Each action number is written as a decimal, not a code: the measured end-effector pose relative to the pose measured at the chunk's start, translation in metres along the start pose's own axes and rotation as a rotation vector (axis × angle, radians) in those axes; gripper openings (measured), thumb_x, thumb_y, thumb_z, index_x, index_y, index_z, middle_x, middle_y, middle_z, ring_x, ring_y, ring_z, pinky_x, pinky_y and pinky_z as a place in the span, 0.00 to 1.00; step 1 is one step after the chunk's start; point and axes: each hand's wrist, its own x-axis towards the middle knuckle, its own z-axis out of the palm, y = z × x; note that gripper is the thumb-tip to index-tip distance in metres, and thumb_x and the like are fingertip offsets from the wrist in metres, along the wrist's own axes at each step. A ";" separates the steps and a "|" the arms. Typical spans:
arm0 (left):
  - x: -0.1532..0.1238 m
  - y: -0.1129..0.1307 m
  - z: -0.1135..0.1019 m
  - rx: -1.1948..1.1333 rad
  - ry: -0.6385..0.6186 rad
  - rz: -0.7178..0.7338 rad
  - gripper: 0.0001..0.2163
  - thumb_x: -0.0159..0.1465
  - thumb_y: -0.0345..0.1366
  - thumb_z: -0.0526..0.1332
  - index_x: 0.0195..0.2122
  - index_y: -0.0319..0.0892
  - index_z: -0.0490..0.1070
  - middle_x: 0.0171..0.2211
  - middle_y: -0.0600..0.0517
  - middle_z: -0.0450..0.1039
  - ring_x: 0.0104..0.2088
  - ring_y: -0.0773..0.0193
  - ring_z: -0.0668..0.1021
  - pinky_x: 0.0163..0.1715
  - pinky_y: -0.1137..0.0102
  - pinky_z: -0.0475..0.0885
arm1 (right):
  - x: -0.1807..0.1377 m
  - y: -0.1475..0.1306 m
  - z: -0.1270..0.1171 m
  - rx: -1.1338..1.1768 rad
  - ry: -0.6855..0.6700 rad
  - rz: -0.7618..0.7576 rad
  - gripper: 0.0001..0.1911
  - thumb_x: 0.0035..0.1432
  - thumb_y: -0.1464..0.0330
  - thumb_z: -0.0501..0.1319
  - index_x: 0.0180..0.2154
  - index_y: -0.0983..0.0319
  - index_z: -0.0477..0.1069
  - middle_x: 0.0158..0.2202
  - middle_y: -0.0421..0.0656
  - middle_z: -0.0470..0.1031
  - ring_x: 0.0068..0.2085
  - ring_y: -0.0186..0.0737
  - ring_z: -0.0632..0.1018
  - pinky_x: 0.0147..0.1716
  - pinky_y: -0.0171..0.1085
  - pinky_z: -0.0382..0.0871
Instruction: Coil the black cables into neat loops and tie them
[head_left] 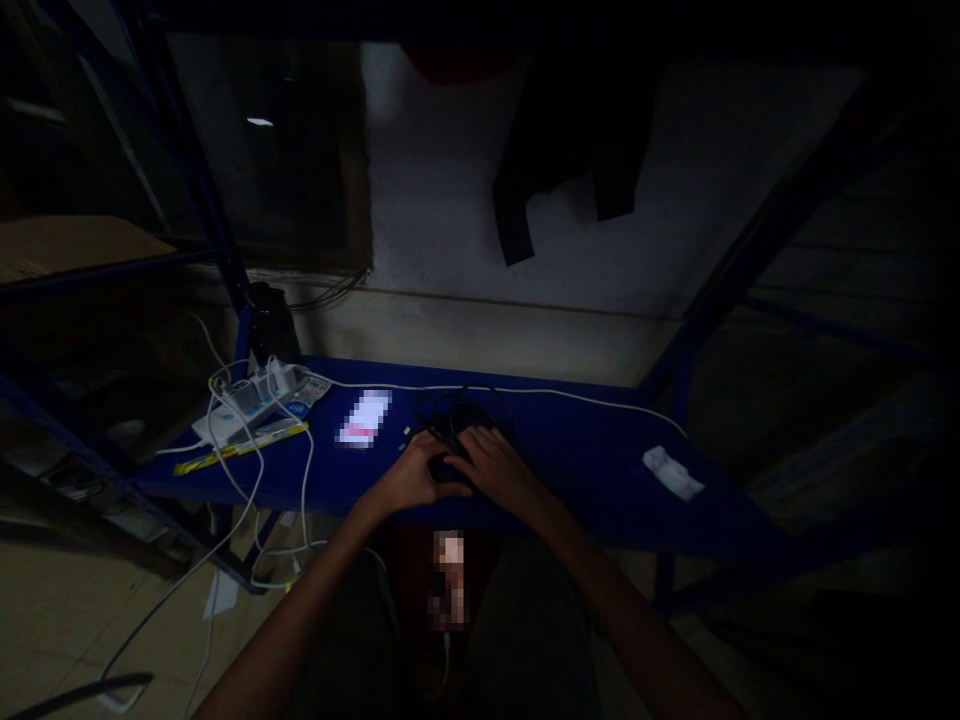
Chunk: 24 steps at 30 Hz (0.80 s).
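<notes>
Both hands meet over a dark loop of black cable [504, 402] near the front of the blue shelf [585, 450]. My left hand [420, 472] is curled around the cable from the left, its thumb pointing right. From the right, my right hand [491, 465] closes over the same bundle, fingers bent and thumb reaching toward the left hand. Dim light hides most of what lies between the palms. Small pale bits, perhaps plug ends [406, 431], show just left of the bundle. A lit phone [365, 418] lies left of my hands.
At the shelf's left sit a white power strip [251, 405] with tangled white cords and a yellow strip [240, 448]. A crumpled white tissue [673, 473] lies at right. Another lit, blurred-out screen [450, 580] is below, with a white cord. Blue posts [199, 180] frame the shelf.
</notes>
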 end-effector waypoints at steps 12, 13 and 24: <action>-0.003 -0.002 -0.001 0.257 0.161 -0.096 0.23 0.60 0.57 0.73 0.37 0.44 0.67 0.38 0.51 0.71 0.41 0.55 0.73 0.44 0.58 0.70 | -0.008 0.008 -0.020 0.267 -0.320 0.040 0.37 0.55 0.44 0.72 0.55 0.61 0.71 0.53 0.54 0.79 0.55 0.60 0.79 0.54 0.51 0.69; -0.004 0.000 -0.002 0.265 0.187 -0.089 0.25 0.59 0.59 0.73 0.38 0.45 0.66 0.39 0.50 0.71 0.42 0.54 0.72 0.44 0.58 0.71 | -0.006 0.011 -0.018 0.262 -0.349 0.039 0.34 0.57 0.44 0.72 0.53 0.61 0.72 0.51 0.53 0.80 0.52 0.59 0.80 0.53 0.50 0.70; 0.004 0.015 0.018 0.367 0.264 0.164 0.48 0.58 0.63 0.71 0.70 0.45 0.52 0.65 0.34 0.61 0.66 0.36 0.66 0.64 0.40 0.65 | -0.007 0.031 -0.050 0.084 -0.411 -0.016 0.13 0.60 0.66 0.75 0.45 0.63 0.79 0.46 0.51 0.83 0.49 0.53 0.82 0.52 0.45 0.72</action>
